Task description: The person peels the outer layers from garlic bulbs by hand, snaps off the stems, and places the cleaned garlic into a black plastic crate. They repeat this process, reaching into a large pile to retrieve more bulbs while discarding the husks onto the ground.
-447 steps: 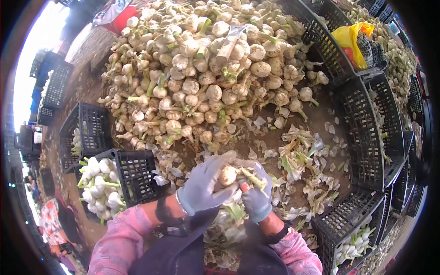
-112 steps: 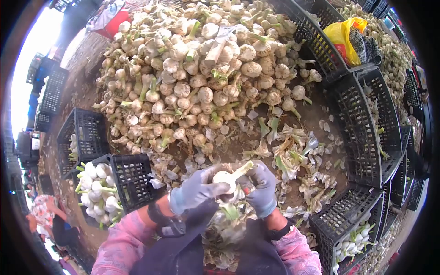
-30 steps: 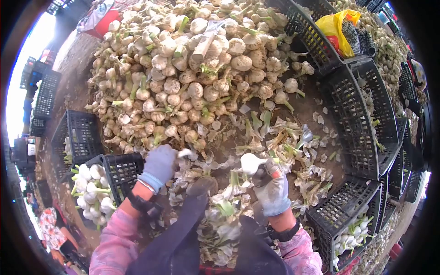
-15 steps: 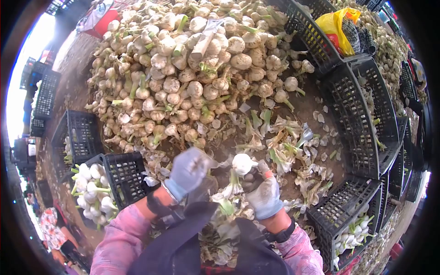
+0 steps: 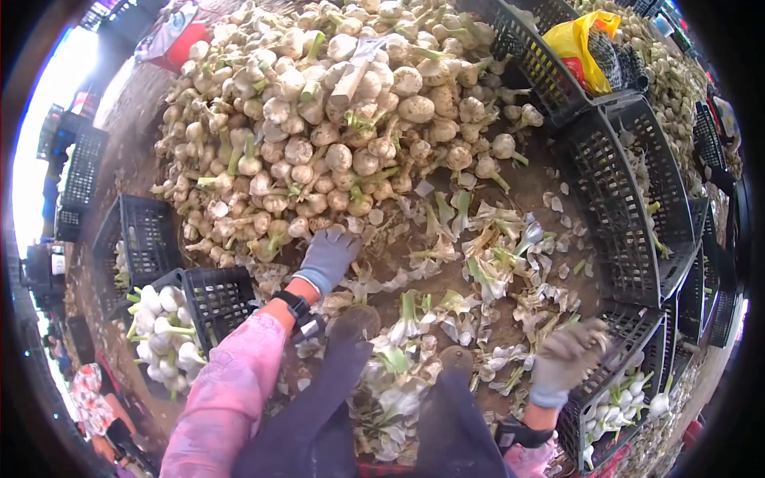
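My left hand [image 5: 328, 259], in a grey-white glove, reaches to the near edge of a large heap of garlic bulbs [image 5: 339, 155]. Its fingers are spread and bent down over the bulbs; their tips are partly hidden. My right hand [image 5: 570, 358], gloved and blurred by motion, is beside the black crate [image 5: 594, 346] at the lower right, fingers apart with nothing visible in them. Apart from this hand, a clean white garlic bulb [image 5: 659, 404] with its stem shows at the crate's right side. Several peeled garlic bulbs [image 5: 613, 414] lie in that crate.
Loose garlic skins [image 5: 486, 271] litter the ground before me and between my legs. A knife [image 5: 355, 76] lies on the heap. Another black crate [image 5: 219, 307] with white bulbs [image 5: 163, 334] stands left. More crates [image 5: 610, 199] line the right. A person [image 5: 96, 398] is at far left.
My right hand has moved right to the crate, and the white garlic bulb it held is out of it. My left hand has moved forward to the heap, its fingers spreading.
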A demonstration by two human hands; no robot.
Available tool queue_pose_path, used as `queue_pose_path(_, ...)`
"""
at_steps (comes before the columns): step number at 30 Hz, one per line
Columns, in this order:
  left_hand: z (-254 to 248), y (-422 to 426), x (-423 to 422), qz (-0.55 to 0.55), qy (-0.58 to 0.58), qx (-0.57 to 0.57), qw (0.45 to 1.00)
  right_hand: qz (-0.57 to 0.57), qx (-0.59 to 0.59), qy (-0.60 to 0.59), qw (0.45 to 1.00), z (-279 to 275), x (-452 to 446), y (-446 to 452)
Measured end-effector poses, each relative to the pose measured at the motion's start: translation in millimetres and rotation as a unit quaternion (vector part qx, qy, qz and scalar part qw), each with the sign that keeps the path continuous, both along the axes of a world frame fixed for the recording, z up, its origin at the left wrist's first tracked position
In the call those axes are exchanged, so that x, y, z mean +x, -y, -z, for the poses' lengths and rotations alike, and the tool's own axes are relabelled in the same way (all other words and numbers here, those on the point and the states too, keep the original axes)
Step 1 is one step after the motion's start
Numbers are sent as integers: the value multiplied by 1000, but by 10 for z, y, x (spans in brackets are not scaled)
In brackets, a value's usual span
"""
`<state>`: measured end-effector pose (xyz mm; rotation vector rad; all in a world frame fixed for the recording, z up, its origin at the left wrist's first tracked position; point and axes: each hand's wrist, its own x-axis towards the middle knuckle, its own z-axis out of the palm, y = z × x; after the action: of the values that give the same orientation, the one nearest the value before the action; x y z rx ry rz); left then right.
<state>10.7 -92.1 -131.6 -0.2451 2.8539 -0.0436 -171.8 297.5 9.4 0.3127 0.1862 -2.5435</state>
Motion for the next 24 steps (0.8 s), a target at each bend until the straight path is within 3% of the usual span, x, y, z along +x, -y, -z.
queue_pose_path(1,32,23,-16,2,8,3,1000,-37,18,57,997,108,66,216)
queue_pose_path(2,23,19,-14,-37,4,28,999,-118,192,2,974,169,131,412)
queue_pose_path(3,0,27,-27,-76,-1,51,996,-153,278,8,948,275,232,617)
queue_pose_path(4,-16,33,-38,-115,-6,74,991,-233,362,-129,893,489,338,757)
queue_pose_path(6,24,59,-4,-157,-27,55,986,-381,482,-381,691,759,468,1043)
queue_pose_path(7,31,79,-1,-190,-14,44,981,-405,475,-329,709,730,472,1099)
queue_pose_path(8,41,106,15,-223,-2,34,974,-422,490,-385,658,788,544,1204)
queue_pose_path(10,97,200,189,-289,-144,77,943,-454,512,-488,541,952,744,1414)
queue_pose_path(12,375,327,379,-375,-239,132,886,-461,513,-444,572,986,800,1432)
queue_pose_path(13,406,346,404,-361,-278,125,881,-463,514,-422,586,991,819,1442)
queue_pose_path(16,302,123,283,-425,-404,236,775,-324,547,-526,566,985,836,1548)
queue_pose_path(17,101,65,219,-456,-319,403,727,-297,558,-556,540,880,815,1632)
queue_pose_path(19,-631,-381,-124,-370,-324,405,771,-240,576,-613,484,587,754,1802)
queue_pose_path(22,-920,-711,-249,-290,-284,511,758,-292,570,-637,430,727,770,1793)
queue_pose_path(23,-944,-697,-242,-281,-310,550,723,-242,545,-642,481,785,747,1781)
queue_pose_path(24,-963,-653,-227,-270,-335,587,686,-303,505,-520,619,769,730,1736)
